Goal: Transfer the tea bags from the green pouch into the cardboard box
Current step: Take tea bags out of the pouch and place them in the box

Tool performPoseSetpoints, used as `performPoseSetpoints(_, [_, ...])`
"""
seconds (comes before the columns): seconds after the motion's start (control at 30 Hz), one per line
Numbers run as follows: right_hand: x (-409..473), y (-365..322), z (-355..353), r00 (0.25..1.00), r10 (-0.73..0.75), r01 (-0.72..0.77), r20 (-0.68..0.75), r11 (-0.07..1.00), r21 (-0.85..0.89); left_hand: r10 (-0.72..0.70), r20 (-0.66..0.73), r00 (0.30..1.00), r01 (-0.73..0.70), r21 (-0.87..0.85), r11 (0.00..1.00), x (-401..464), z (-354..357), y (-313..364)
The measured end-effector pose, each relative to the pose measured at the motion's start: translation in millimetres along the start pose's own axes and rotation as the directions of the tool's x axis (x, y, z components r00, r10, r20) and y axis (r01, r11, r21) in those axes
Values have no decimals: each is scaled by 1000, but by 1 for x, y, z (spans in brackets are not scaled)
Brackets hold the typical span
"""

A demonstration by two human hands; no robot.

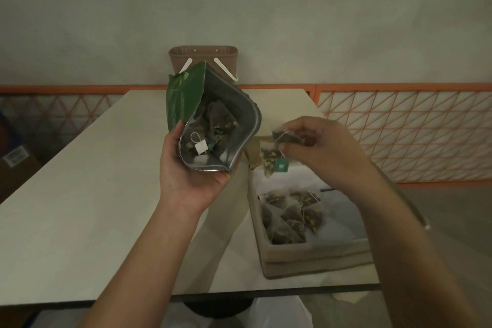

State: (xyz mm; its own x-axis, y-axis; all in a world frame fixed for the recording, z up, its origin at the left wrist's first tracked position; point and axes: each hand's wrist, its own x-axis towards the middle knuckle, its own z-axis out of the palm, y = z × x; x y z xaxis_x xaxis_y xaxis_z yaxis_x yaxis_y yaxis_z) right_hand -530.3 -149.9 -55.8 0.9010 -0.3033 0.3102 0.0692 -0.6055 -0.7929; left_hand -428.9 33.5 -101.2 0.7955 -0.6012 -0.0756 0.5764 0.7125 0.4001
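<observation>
the left hand (191, 168) was raised palm-up over the table (80, 194), forearm reaching in from below, its fingers curled under and around the base of the green pouch (210, 120), thumb up along the pouch's left edge. the pouch stood tilted with its open mouth toward the camera, foil lining and several tea bags (213, 128) showing inside, just above the fingers. the right hand (316, 149) hovered to the right, back of the hand up, wrist bent, its thumb and fingertips pinched on two tea bags (277, 152) that dangled just left of and below the fingers, a green tag hanging from one. beneath that hand sat the cardboard box (314, 253), open, with a heap of tea bags lying in it.
</observation>
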Motion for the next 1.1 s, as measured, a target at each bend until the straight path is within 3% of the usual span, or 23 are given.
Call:
performPoseSetpoints(0.2, [-12, 37, 19, 979, 173, -136, 113, 951, -276, 30, -32, 999, -30, 22, 999, 1, -3, -3])
performPoseSetpoints(0.37, [-13, 44, 22, 958, 208, -103, 195, 890, -444, 42, -42, 998, -41, 23, 999, -1, -2, -3])
performPoseSetpoints(0.53, [-14, 45, 22, 902, 273, -78, 336, 866, -495, 39, -28, 999, -38, 20, 999, -2, -1, -1])
performPoseSetpoints(0.63, [-4, 28, 25, 989, 85, -36, 124, 934, -355, 20, -15, 1000, -20, 18, 1000, -1, -3, 3])
performPoseSetpoints(0.73, [13, -2, 33, 987, -88, 80, -138, 995, -66, -1, -16, 1000, 1, 21, 1000, -2, -4, 6])
performPoseSetpoints(0.83, [37, -27, 44, 956, -271, 260, -115, 960, -101, -19, -26, 999, 20, 22, 1000, -6, -5, 9])
performPoseSetpoints(0.97, [68, -47, 60, 858, -511, 499, -41, 851, -165, -23, -56, 998, 27, 63, 998, -7, -7, 15])
performPoseSetpoints(1.1, [85, -57, 74, 785, -618, 603, -32, 775, -190, -34, -65, 997, 39, 89, 995, -9, -10, 24])
